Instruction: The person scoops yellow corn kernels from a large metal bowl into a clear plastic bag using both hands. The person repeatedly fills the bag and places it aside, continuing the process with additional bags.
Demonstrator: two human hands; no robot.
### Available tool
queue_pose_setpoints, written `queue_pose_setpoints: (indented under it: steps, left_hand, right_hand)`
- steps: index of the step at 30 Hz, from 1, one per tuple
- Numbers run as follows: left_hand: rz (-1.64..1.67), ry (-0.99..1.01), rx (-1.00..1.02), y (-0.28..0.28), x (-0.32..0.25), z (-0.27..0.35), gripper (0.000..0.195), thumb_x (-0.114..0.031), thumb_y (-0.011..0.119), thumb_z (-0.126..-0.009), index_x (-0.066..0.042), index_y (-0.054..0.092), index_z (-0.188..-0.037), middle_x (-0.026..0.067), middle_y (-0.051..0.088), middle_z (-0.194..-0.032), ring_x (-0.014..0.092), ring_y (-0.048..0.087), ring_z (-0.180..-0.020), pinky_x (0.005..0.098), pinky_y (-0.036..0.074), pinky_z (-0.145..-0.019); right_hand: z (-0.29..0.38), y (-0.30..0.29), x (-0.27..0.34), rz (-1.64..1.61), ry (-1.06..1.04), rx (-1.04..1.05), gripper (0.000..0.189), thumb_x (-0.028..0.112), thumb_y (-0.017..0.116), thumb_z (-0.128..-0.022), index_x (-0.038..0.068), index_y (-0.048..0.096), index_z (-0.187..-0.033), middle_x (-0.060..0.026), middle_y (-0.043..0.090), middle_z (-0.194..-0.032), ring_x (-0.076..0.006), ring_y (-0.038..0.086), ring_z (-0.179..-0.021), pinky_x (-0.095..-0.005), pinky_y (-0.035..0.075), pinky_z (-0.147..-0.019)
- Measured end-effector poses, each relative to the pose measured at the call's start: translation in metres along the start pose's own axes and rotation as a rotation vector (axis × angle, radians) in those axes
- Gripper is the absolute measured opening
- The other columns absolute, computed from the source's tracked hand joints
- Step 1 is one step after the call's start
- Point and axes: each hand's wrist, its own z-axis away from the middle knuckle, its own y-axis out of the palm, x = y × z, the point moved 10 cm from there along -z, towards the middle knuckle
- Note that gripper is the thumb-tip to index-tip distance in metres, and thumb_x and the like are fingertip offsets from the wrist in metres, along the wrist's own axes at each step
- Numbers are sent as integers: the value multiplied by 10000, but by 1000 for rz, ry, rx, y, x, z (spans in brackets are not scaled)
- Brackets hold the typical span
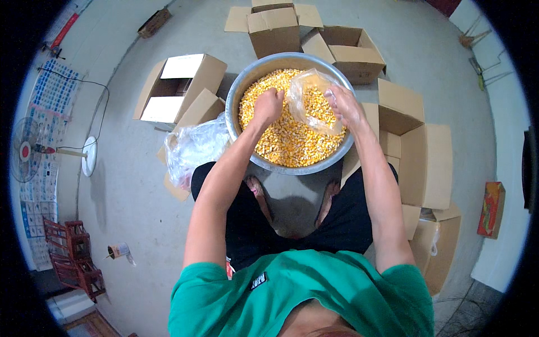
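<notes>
A wide metal basin full of yellow corn kernels stands on the floor between my knees. My right hand grips the edge of a clear plastic bag, which lies open over the right part of the corn. Kernels show within the bag's outline. My left hand is over the corn, left of the bag, with its fingers curled in; whether kernels are inside it cannot be seen.
Open cardboard boxes stand beyond the basin, to its left and to its right. Crumpled clear plastic bags lie against its left side. Farther left are a fan, a can and wooden chairs.
</notes>
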Motion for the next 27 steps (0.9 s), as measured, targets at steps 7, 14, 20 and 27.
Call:
queue_pose_setpoints:
  steps: [7, 14, 20, 27]
  left_hand:
    - [877, -232, 399, 18, -63, 9, 335, -375, 453, -949, -70, 557, -857, -14, 449, -613, 80, 382, -458, 249, 296, -391]
    - [837, -294, 352, 67, -78, -11, 374, -358, 416, -956, -12, 556, -924, 71, 529, -673, 149, 468, -495, 315, 370, -421]
    - [596, -101, 300, 81, -89, -28, 376, -283, 437, -925, 48, 589, -1020, 159, 631, -834, 249, 595, -782, 374, 471, -727]
    - [480, 82, 201, 21, -101, -22, 325, -234, 495, -870, 31, 638, -993, 200, 657, -903, 285, 622, -901, 396, 461, -841]
  right_hand:
    - [0, 2, -2, 57, 22, 4, 286, 313, 378, -971, 70, 520, -919, 84, 372, -585, -22, 261, -422, -203, 186, -358]
    - [3, -3, 0, -10, -15, 23, 262, 298, 400, -955, 93, 516, -839, 77, 377, -563, -29, 278, -414, -209, 180, -352]
    - [0, -4, -2, -43, 21, 45, 301, 307, 372, -992, 75, 526, -877, 67, 391, -563, -17, 282, -411, -199, 186, -349]
    - [1, -5, 1, 4, 30, -11, 292, 307, 378, -980, 68, 532, -913, 70, 377, -579, -30, 293, -430, -217, 192, -349]
